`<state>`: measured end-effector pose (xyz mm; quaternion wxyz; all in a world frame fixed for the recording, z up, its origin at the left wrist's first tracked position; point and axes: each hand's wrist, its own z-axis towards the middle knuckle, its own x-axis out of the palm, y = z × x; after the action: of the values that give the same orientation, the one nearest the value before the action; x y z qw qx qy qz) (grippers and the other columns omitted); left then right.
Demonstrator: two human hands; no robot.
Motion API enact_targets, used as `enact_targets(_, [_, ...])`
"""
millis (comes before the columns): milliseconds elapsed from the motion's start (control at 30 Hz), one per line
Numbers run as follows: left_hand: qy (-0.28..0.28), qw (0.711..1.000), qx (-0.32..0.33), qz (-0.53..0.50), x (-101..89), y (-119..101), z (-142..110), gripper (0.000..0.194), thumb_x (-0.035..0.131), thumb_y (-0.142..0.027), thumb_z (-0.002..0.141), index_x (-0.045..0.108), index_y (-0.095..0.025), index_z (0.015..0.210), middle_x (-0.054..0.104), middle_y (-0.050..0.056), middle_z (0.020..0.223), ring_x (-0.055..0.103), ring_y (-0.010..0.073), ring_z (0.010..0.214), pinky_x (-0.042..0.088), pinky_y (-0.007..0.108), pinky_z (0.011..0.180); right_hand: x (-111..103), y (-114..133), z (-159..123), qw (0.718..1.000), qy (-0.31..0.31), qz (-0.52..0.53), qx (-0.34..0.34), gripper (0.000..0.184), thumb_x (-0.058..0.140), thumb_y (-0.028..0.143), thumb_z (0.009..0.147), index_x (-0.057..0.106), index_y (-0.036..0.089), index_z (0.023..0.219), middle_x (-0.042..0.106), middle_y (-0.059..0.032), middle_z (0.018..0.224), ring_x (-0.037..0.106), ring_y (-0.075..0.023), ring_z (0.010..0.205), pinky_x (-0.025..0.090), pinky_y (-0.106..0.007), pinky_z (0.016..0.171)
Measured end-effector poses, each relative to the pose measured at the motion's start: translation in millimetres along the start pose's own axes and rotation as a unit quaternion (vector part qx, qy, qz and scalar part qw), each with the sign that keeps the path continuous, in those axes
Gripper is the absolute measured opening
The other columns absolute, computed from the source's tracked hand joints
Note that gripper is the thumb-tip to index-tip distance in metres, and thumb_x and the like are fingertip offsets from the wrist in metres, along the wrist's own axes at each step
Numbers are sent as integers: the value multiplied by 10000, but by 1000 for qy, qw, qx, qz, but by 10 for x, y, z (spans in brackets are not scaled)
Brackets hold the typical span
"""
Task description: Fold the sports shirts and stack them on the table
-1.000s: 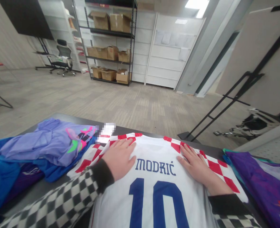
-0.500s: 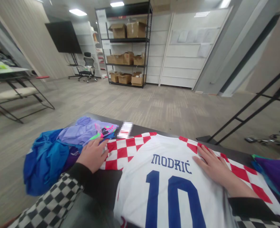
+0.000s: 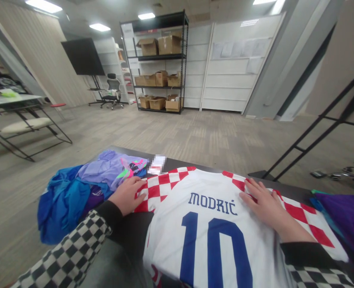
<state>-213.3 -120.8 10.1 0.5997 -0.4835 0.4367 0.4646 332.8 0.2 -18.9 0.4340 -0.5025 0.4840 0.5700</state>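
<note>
Red-and-white checked football jersey (image 3: 165,236) lying spread flat on the worktop (image 3: 189,166), back up, no fold showing; left hand (image 3: 125,196) open on one checked shoulder, right hand (image 3: 269,210) open on the other, neither gripping. Crumpled blue clothes (image 3: 65,204) left of the jersey, purple cloth (image 3: 345,220) right of it.

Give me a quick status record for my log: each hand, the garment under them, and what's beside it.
Left hand: flat on the jersey's red-and-white checked sleeve
Right hand: flat on the jersey, fingers at the other checked sleeve
Garment: white football jersey, back up, MODRIĆ 10 in navy
Surface: dark table
Left side: crumpled blue garment
Right side: purple garment
</note>
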Motion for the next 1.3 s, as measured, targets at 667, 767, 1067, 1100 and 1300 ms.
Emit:
enact_targets(667, [91,980,-178,20,-122,-401,1247,821,656,-620,928,530,-87,1540,736,284,1409,736,416,1282,562,443,1015,87,-220,35,999,29,2,13,830,444,697,1014,541,212,1680,407,-147,1801,317,-443,1697,306,-789,1319])
enact_targets(767, [111,973,-196,43,-31,-445,1382,978,708,-595,869,427,-56,1635,695,328,1456,718,445,1321,565,459,1017,67,-197,20,999,33,-5,16,816,439,691,1020,542,222,1680,396,-142,1806,311,-439,1700,305,-781,1323])
enact_targets(1067, [109,977,-171,61,-68,-72,1398,1010,705,-518,880,352,-6,1678,725,302,1427,728,392,1310,557,396,1019,38,-139,-22,999,35,-6,18,774,446,643,1044,518,230,1695,364,-126,1821,304,-427,1706,282,-775,1333])
enact_targets(1100, [106,978,-167,62,-63,-39,1387,979,694,-517,896,369,-9,1667,725,298,1429,724,389,1318,552,395,1032,36,-137,-24,999,35,-6,19,772,447,642,1043,519,231,1694,368,-128,1819,306,-427,1706,277,-778,1333])
enact_targets(1300, [7,993,-94,71,-121,-59,1081,659,548,-500,1026,569,-65,1521,720,270,1421,692,384,1339,515,445,1133,11,-120,-24,999,49,-1,21,816,401,658,1046,483,199,1715,328,-123,1836,272,-408,1721,272,-763,1344])
